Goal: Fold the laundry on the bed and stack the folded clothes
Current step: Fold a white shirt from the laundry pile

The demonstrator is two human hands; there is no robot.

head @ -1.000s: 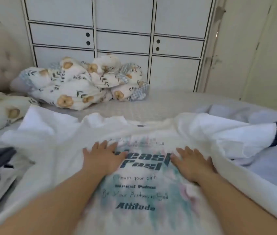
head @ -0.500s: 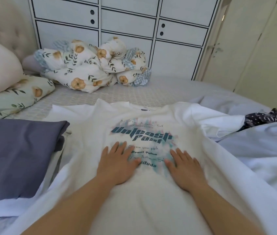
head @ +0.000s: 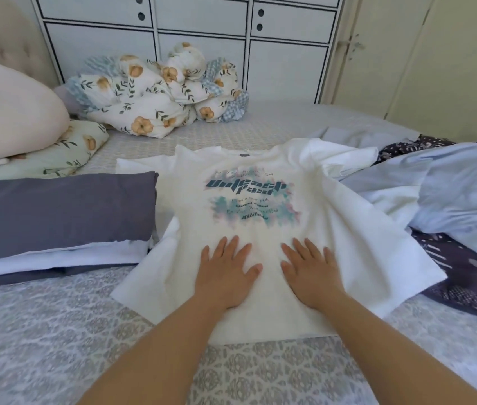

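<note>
A white T-shirt (head: 249, 182) with a teal printed slogan lies spread face up on the bed (head: 56, 331). My left hand (head: 225, 270) and my right hand (head: 310, 270) press flat on its lower part, fingers straight, side by side below the print. The shirt's right side is rumpled and rides up over other laundry. To the left sits a stack of folded clothes (head: 56, 211), a grey-purple piece on top with white and dark layers beneath.
Loose light-blue garments (head: 450, 194) and a dark patterned piece (head: 471, 276) lie heaped at the right. A bundled floral duvet (head: 158, 95) and pillows (head: 6, 112) sit at the head. White cupboards (head: 202, 33) stand behind the bed.
Both hands have slid down the shirt toward me, from over the print to below it. The shirt lies flatter, and the view has tilted down.
</note>
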